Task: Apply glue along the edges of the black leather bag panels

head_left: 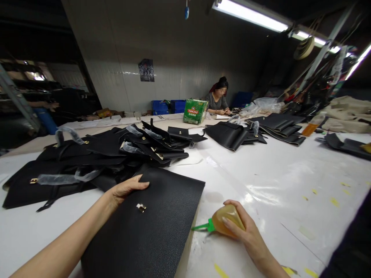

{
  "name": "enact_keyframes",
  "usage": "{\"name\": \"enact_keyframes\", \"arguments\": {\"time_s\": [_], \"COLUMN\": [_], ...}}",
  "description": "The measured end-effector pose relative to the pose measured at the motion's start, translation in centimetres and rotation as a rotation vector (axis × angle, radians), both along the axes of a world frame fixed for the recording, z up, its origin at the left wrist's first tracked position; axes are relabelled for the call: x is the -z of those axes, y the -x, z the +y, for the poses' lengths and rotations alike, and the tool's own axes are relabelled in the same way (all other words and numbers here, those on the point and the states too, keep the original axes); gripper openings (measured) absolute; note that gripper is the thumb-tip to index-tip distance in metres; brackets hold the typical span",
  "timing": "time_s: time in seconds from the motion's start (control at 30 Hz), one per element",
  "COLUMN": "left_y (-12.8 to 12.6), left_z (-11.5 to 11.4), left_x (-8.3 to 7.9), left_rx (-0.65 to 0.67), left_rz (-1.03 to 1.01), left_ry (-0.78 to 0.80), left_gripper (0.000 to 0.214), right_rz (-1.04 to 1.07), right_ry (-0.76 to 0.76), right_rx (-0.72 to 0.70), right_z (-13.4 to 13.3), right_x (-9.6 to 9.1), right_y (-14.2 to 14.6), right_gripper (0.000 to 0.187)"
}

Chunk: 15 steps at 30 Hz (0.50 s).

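A black leather bag panel with a small gold clasp lies flat on the white table in front of me. My left hand rests on the panel's upper left edge, fingers stretched out flat. My right hand is wrapped round an amber glue bottle with a green nozzle. The nozzle points left at the panel's right edge.
A heap of black bag parts with plastic-wrapped handles lies behind the panel. More black panels lie at the back right. A green carton and blue crates stand far off, where a seated person works.
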State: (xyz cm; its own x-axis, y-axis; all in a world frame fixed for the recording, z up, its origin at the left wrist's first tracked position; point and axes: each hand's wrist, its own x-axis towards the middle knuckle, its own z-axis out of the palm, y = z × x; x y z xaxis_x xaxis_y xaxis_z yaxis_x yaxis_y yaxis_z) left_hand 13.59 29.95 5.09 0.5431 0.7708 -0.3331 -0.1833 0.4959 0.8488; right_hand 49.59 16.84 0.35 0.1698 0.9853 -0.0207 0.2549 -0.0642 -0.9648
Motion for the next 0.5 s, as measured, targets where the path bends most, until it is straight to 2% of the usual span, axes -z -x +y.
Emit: {"name": "enact_keyframes", "arguments": {"time_s": [0.13,0.33,0.5], "left_y": [-0.03,0.28,0.20], "left_z": [-0.19,-0.08,0.05], "left_x": [-0.19,0.23,0.11], "left_rx": [0.027,0.026,0.051], "left_rz": [-0.008,-0.014,-0.019], "left_ry": [-0.003,-0.003,-0.005], "left_gripper": [0.039,0.029,0.037], "right_rz": [-0.090,-0.059,-0.121], "right_ry": [-0.047,-0.049,-0.061], "right_rx": [0.124,0.038,0.036], "right_z": [0.77,0.50,0.83], "right_x": [-0.25,-0.13,-0.54], "right_y": [-0.30,-0.19,-0.42], "right_gripper": [0.046,0.048,0.045]}}
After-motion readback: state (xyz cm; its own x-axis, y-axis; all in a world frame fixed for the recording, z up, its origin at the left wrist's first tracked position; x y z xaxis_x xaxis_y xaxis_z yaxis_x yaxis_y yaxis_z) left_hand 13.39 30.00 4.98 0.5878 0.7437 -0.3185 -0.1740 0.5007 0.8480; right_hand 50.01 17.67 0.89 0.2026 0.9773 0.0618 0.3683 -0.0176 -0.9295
